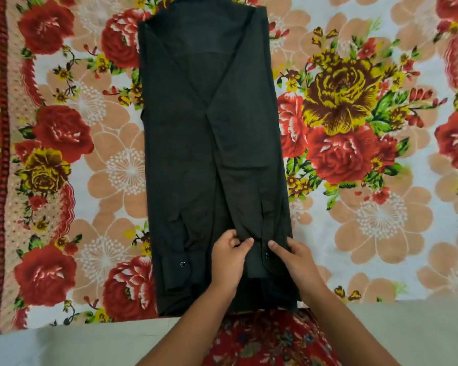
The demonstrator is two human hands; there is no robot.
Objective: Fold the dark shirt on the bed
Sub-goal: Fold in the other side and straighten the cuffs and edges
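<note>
On the flowered sheet (64, 180) the shirt (196, 154) lies flat as a narrow strip in the middle of the bed. Its long axis runs straight away from us, collar end far and hem end near. At the near left a cuff with a small snap (183, 264) rests untouched. Our left hand (229, 260) sits just right of it, thumb and curled fingers nipping a ridge of sleeve cloth near the strip's centre line. Our right hand (292, 260) is close beside it, its thumb on the other cuff by a second snap (267, 255) and its fingers laid over the cloth; we cannot tell whether they grasp it. Both hands are at the near end, so we judge the next fold would carry that end away from us, towards the collar. We can read no label or writing.
</note>
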